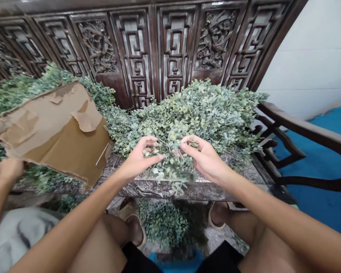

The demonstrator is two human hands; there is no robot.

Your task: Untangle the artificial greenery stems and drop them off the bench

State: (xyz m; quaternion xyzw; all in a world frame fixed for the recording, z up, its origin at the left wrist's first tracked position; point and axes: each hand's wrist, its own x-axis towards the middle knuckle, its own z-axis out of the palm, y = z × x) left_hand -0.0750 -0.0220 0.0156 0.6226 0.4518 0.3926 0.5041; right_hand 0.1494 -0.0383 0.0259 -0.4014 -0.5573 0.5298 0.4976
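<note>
In the head view my left hand point(139, 157) curves loosely around small leaves at the near side of a pile, its thumb stretched toward the middle. My right hand point(206, 159) pinches a thin stem between thumb and forefinger. Between the two hands lies a sprig of pale green leaves point(174, 163), artificial by its look, hanging over the bench's front edge. Behind it rises a large heap of the same greenery point(213, 110). Leaves partly cover the fingertips of both hands.
A torn cardboard piece point(71, 148) leans over more greenery at the left, beside another person's hand point(11, 168). Carved wooden panels point(174, 41) back the bench, with a wooden armrest point(309, 132) at right. More greenery point(165, 223) lies below, between my legs.
</note>
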